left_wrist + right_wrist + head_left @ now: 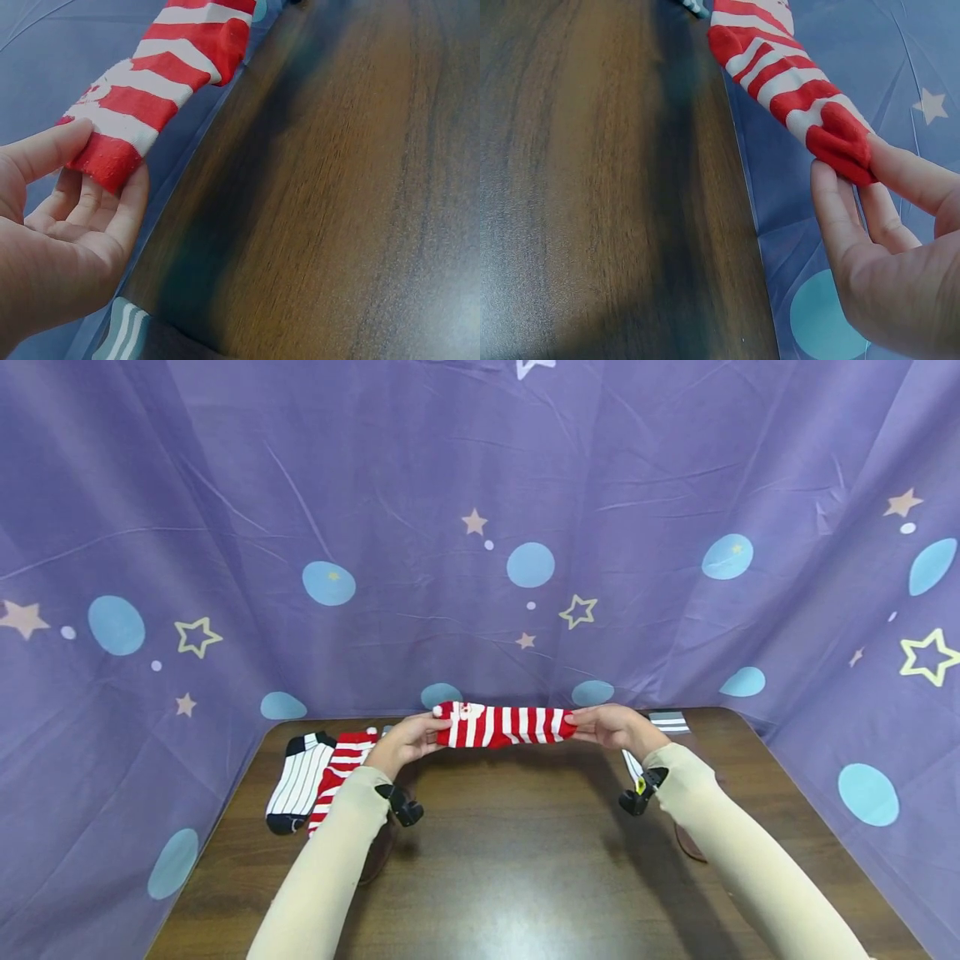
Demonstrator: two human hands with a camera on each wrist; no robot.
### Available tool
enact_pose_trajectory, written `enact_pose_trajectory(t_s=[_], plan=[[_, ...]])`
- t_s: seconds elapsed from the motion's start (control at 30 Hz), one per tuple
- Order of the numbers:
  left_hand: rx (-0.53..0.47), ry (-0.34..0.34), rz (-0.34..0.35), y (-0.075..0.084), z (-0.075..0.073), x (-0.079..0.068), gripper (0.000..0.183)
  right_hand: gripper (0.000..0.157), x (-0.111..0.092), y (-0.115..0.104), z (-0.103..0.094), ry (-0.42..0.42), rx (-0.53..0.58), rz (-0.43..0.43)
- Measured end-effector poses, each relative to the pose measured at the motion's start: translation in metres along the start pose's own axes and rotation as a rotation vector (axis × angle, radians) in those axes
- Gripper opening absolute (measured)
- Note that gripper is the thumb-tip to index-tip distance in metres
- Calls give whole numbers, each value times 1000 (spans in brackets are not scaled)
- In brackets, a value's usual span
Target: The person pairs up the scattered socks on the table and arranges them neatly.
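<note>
A red-and-white striped sock [517, 725] is stretched sideways above the back of the table, between my two hands. My left hand [410, 742] pinches its cuff end, where a white pompom and a pale decoration show; thumb on top and fingers beneath appear in the left wrist view. At the other end, my right hand [617, 727] pinches the red toe [840, 146] between thumb and fingers. On the table left of my left hand lie a second red-and-white striped sock [339, 768] and a white sock with dark stripes and black toe [298, 783].
Behind my right forearm lies a grey-and-white striped cuff [668, 722], its sock mostly hidden. Another striped cuff [124, 330] on a dark sock shows below my left hand. The brown wooden table [517, 860] ends at a purple curtain [420, 527].
</note>
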State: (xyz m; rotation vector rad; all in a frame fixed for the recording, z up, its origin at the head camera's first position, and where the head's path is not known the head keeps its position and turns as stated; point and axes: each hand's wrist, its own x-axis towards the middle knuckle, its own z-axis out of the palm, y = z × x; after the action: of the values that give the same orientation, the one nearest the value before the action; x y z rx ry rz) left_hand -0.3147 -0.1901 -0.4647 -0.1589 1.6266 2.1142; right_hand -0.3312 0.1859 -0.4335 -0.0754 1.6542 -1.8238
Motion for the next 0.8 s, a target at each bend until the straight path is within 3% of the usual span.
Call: enact_pose_trajectory(t_s=[0.17, 0.43, 0.8], plan=[[-3, 22, -15, 1, 1, 0, 47, 12, 1, -2, 0, 53, 11, 11], [-27, 24, -30, 3, 4, 5, 16, 9, 2, -9, 6, 145, 0, 58], [-76, 58, -38, 5, 6, 8, 16, 7, 9, -11, 10, 181, -34, 46]])
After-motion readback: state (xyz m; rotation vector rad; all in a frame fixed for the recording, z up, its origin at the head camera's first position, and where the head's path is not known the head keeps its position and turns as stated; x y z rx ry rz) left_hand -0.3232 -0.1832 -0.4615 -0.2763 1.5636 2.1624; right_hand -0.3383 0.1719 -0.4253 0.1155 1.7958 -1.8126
